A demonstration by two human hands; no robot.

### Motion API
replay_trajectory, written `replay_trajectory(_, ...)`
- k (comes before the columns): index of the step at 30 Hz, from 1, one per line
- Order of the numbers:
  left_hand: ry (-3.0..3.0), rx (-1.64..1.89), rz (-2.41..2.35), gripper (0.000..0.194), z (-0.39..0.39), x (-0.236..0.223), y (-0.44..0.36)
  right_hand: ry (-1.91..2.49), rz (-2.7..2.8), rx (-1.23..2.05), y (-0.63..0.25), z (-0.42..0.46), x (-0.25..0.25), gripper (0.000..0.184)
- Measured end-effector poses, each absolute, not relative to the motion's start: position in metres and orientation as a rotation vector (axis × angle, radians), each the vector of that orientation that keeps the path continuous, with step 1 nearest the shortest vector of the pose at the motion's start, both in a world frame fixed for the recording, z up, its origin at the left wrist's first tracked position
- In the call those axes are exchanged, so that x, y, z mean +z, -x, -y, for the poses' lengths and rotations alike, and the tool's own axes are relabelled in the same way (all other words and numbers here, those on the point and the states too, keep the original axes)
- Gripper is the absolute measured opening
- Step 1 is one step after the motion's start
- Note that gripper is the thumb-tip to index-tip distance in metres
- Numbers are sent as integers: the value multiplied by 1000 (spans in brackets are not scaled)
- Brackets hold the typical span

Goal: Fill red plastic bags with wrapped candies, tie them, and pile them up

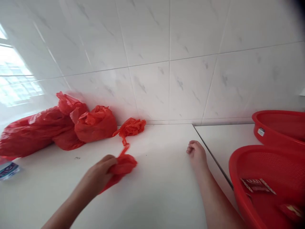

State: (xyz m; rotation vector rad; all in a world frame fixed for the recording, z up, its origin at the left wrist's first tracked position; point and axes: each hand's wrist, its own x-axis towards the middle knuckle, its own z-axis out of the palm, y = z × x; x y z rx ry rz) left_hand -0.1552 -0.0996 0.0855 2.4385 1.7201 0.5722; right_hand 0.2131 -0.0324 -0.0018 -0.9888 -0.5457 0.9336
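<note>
My left hand [103,171] is closed on a red plastic bag [125,164] over the white tabletop [157,190]. The bag hangs limp, with one handle loop sticking up. Just beyond it lies a crumpled red plastic bag [132,127], a small gap away from the held one. Near the seam on the right, my right hand [197,153] has its fingers curled in, and nothing shows in them.
Several filled red bags [96,125] stand against the tiled wall [152,89] at the left. A blue-and-white packet [9,170] lies at the left edge. On the right, a red basket [238,159] contains small wrapped packets [257,185]; another red basket [274,133] stands behind it.
</note>
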Motion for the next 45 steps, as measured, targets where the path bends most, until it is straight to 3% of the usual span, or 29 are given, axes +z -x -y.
replay_trajectory(2, -2506, 515, -1967, 16, 99, 87, 189, 829, 525, 1065, -211, 33, 4, 12)
replay_trajectory(6, -2595, 541, -1938, 42, 94, 84, 190, 620, 504, 1281, -207, 37, 10, 11)
replay_trajectory(12, -2212, 739, -1261, 24, 76, 80, 53, 504, 478, 1413, -203, 44, 9, 18)
replay_trajectory(21, -1669, 839, -865, 7, 23, 45, -90, 568, 451, 1381, -212, 36, -1, 28)
replay_trajectory(28, -1553, 897, -875, 11, 12, 20, -102, 668, 372, 1379, -210, 26, -6, 29)
replay_trajectory(45, -1654, 869, -944, 11, 8, 25, -95, 795, 372, 1324, -204, 26, -2, 29)
